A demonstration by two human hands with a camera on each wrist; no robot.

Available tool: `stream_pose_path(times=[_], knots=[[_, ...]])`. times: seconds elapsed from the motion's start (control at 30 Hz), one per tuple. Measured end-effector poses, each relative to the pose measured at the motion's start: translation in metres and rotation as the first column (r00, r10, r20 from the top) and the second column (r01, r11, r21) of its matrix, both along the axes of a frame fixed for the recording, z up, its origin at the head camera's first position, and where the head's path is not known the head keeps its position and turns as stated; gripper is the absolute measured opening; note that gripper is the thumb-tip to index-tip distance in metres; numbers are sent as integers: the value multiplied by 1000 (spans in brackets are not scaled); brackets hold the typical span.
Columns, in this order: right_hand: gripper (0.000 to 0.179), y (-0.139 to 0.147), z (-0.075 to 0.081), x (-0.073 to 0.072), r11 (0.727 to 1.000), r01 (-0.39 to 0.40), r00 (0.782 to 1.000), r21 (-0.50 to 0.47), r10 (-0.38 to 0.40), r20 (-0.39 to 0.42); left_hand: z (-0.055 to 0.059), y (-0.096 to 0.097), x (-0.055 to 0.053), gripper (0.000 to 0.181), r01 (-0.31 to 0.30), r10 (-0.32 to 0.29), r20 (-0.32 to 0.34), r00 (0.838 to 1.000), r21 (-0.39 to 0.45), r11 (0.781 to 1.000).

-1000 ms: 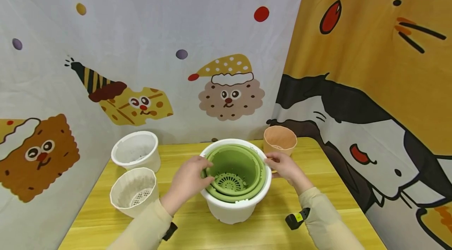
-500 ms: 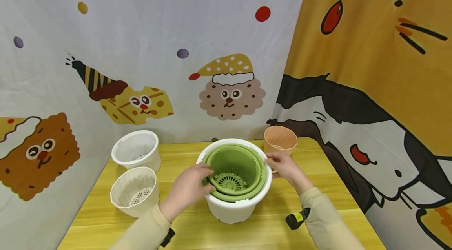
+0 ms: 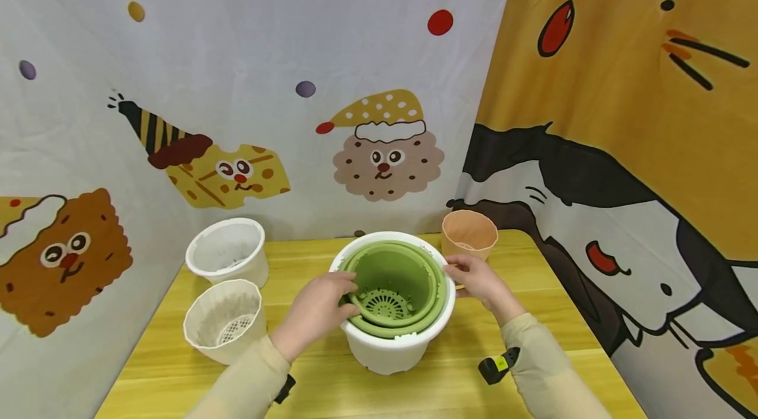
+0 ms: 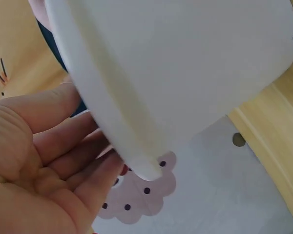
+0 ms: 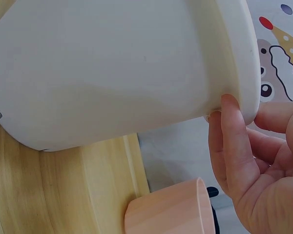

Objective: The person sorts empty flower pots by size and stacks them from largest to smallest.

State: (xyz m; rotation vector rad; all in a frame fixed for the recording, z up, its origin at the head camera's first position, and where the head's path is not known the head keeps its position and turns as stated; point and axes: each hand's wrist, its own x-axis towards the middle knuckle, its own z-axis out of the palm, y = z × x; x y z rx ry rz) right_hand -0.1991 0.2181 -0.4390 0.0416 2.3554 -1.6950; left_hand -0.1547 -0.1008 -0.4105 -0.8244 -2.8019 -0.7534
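Note:
In the middle of the table stands a white flower pot (image 3: 387, 354) with two green flower pots (image 3: 393, 269) nested inside it; slots pierce the inner one's bottom. My left hand (image 3: 316, 307) reaches over the white rim from the left, thumb and fingers pinching at the green rims. Which green rim they hold I cannot tell. The left wrist view shows the fingers (image 4: 68, 134) partly hidden behind the white rim. On the other side my right hand (image 3: 478, 279) pinches the white pot's rim, with fingertips (image 5: 229, 105) under its outer lip and the thumb over the top.
Two pots stand at the left: a white one (image 3: 251, 268) behind and a cream one (image 3: 204, 320) with a grid bottom in front. An orange pot (image 3: 470, 235) is at the back right. Cartoon-printed cloth (image 3: 249, 31) closes off the wooden table (image 3: 456, 399) behind and at the sides.
My left hand has shifted slightly to the left at the rim, uncovering more of the white edge. The right hand and the nested pots have stayed in place.

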Motion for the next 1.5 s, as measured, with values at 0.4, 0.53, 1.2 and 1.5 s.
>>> stream_pose_path(times=[0.4,0.53,1.2,1.5], knots=[[38,0,-1,0,1000,-9,1000,0,9,-11,-4,-2,-3,31,12,-15,-85,996,-41,999],[38,0,0,1,1000,-6,1000,-11,6,-7,-6,-2,-4,33,7,-13,-105,994,-52,999],[38,-1,2,1,1000,-13,1000,-7,13,-12,-10,-9,-10,25,85,-94,-180,979,-58,995],[38,-1,2,2,1000,-16,1000,-7,16,-7,-11,-9,-9,24,103,-113,-196,974,-62,993]])
